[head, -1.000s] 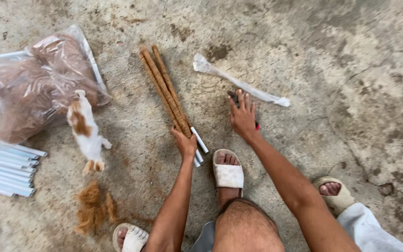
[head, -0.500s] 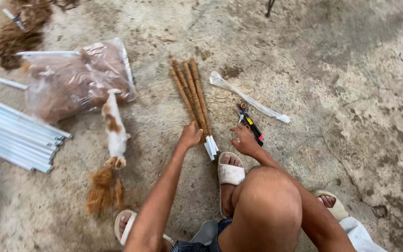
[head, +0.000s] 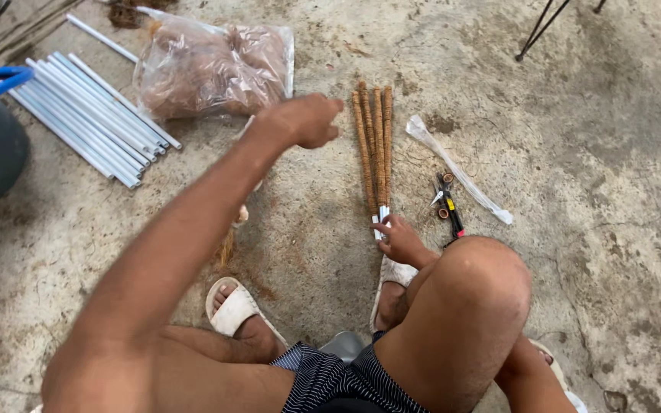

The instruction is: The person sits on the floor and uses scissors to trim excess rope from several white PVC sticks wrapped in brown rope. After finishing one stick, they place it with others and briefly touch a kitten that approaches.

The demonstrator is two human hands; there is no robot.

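Head view | poles (head: 375,149): four thin brown fibre-wrapped sticks, side by side on concrete floor (head: 590,153), white bare ends near sandal (head: 394,275) | right hand (head: 401,239): fingers curled at white ends, grip unclear | left hand (head: 304,120): raised, loosely curled, empty | scissors (head: 447,200) just right of poles.

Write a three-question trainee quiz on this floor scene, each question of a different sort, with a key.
1. True or false: the right hand rests at the white ends of the fibre-wrapped sticks.
2. What lies just right of those sticks? A) scissors B) a hammer C) a brush
3. Fill in: the left hand is raised toward the clear ____ of brown fibre.

Key: 1 true; 2 A; 3 bag.
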